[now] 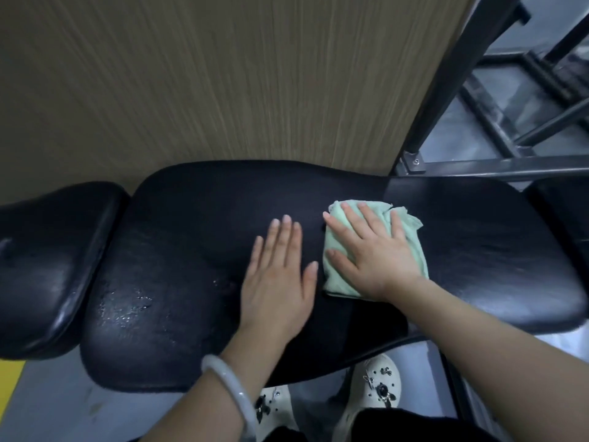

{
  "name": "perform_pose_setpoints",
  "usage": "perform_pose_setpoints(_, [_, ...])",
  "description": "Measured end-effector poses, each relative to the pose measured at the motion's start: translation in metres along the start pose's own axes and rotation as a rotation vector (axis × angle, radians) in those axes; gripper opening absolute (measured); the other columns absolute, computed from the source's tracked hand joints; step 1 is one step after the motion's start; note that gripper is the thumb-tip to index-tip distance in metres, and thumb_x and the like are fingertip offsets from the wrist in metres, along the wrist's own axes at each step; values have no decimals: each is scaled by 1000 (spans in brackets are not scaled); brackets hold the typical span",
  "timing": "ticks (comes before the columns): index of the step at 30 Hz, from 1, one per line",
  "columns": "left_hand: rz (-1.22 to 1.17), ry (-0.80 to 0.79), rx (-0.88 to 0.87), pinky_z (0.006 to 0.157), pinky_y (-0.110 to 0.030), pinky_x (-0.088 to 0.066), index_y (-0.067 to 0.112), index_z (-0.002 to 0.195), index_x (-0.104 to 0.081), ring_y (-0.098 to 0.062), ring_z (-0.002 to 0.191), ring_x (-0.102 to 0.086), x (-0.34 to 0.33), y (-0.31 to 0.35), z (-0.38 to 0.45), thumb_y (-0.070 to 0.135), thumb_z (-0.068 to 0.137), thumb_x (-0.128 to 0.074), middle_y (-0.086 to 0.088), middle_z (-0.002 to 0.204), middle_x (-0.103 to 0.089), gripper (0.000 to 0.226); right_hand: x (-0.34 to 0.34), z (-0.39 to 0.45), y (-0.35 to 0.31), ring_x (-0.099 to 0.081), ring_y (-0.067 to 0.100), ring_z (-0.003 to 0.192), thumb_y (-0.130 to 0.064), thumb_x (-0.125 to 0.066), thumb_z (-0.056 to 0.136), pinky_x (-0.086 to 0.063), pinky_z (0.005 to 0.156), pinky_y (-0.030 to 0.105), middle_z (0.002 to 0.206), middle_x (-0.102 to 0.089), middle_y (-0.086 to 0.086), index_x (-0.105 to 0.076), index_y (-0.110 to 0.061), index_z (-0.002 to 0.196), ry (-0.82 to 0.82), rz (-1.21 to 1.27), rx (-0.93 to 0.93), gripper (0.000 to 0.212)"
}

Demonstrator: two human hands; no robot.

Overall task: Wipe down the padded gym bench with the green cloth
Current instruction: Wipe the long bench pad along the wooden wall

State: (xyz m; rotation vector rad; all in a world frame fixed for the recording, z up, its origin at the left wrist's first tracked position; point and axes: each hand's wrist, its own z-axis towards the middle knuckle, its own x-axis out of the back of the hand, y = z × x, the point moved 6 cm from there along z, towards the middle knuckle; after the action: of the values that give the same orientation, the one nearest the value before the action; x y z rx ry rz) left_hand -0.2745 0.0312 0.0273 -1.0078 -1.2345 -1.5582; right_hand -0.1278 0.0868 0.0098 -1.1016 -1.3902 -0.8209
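Across the whole lower half of the view lies the padded gym bench (pixel 178 237), black and glossy, running left to right, with a separate smaller pad (pixel 47 260) butting its left end. Behind its far edge stands a wood-grain wall panel (pixel 207 78), and at the far right corner a dark metal frame (pixel 484 90) rises and branches over a grey floor (pixel 424 371). Near the bench's front left corner the padding carries a patch of water droplets (pixel 127 311).

The right hand (pixel 371 250) lies flat on the green cloth (pixel 338 275), fingers spread and straight, pressing it down onto the bench around the middle of the pad, a little toward the right end. The cloth is folded into a rough rectangle, its edges showing around the palm. The left hand (pixel 277 275) rests just beside the cloth's left edge, palm down on the bare padding with its fingers straight and together, holding nothing. A pale bangle (pixel 229 390) circles the left wrist. Below the bench's front edge, two white clogs (pixel 379 387) with dark charms stand on the floor.
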Motion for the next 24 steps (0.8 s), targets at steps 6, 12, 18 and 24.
perform_pose_setpoints(6, [-30, -133, 39, 117, -32, 11, 10, 150, 0, -12, 144, 15, -39, 47, 6, 41, 83, 9, -2, 159, 8, 74, 6, -16, 74, 14, 13, 146, -66, 8, 79, 8, 115, 54, 160, 9, -12, 14, -50, 144, 0, -34, -101, 68])
perform_pose_setpoints(12, [-5, -169, 60, 117, -32, 13, 16, 146, 14, -9, 141, 25, -41, 49, 3, 42, 83, 15, 2, 157, 19, 68, 12, -31, 144, 12, 11, 146, -67, 5, 80, 7, 116, 53, 160, 7, -12, 18, -56, 138, -15, -27, -207, 61])
perform_pose_setpoints(18, [-3, -122, 62, 117, -33, 7, 12, 150, -2, -11, 145, 12, -46, 48, 4, 40, 91, 2, 0, 159, 4, 66, 8, -17, 124, 10, 25, 147, -55, -9, 95, 6, 111, 64, 161, 11, -3, 9, -42, 150, -22, 49, -625, 59])
perform_pose_setpoints(24, [43, -86, 39, 116, -32, 1, 9, 149, -18, -13, 146, -6, -46, 49, 4, 36, 96, -11, -3, 158, -15, 60, 3, 2, 61, 9, 22, 147, -63, 3, 83, 7, 111, 63, 161, 5, -5, 4, -46, 149, 21, -4, -118, 68])
